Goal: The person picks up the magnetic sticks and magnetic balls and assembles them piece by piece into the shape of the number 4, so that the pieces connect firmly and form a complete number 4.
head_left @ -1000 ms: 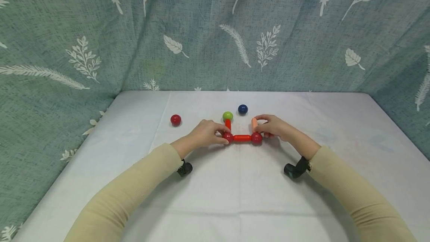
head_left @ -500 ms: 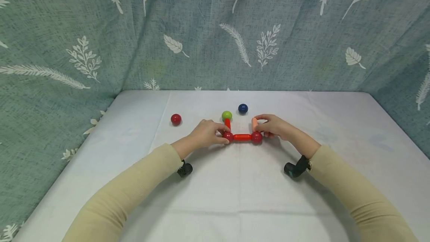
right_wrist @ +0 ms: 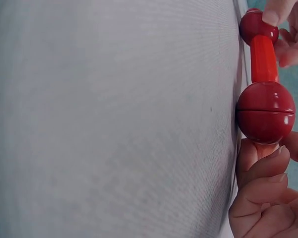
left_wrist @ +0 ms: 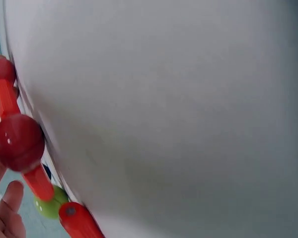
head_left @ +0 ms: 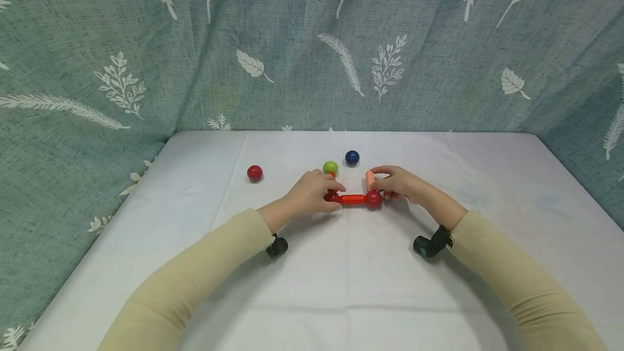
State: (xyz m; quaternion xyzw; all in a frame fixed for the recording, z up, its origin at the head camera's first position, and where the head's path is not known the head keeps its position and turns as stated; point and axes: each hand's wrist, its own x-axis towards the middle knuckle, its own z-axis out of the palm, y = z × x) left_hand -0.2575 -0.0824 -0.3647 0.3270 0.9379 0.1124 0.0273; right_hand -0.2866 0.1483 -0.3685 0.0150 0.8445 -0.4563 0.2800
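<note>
My left hand (head_left: 313, 192) has its thumb and fingers curled about the left red ball (left_wrist: 20, 142), which it partly hides in the head view. An orange-red stick (head_left: 353, 199) runs from that ball to the right red ball (head_left: 373, 200). A second orange-red stick (left_wrist: 37, 182) leads back from the left ball toward a green ball (head_left: 330, 167). Between its fingertips my right hand (head_left: 401, 183) pinches a peach stick (head_left: 370, 180) joined to the right ball, as the right wrist view shows.
Behind the pieces sits a dark blue ball (head_left: 352, 157). A loose red ball (head_left: 254, 173) lies to the left. Another red stick (left_wrist: 80, 221) shows near the green ball in the left wrist view. A patterned green curtain (head_left: 292, 69) stands along the white table's (head_left: 341, 270) back edge.
My left hand has shifted a little to the right over the left red ball, covering more of it and the stick behind. My right hand stays nearly still on the peach stick.
</note>
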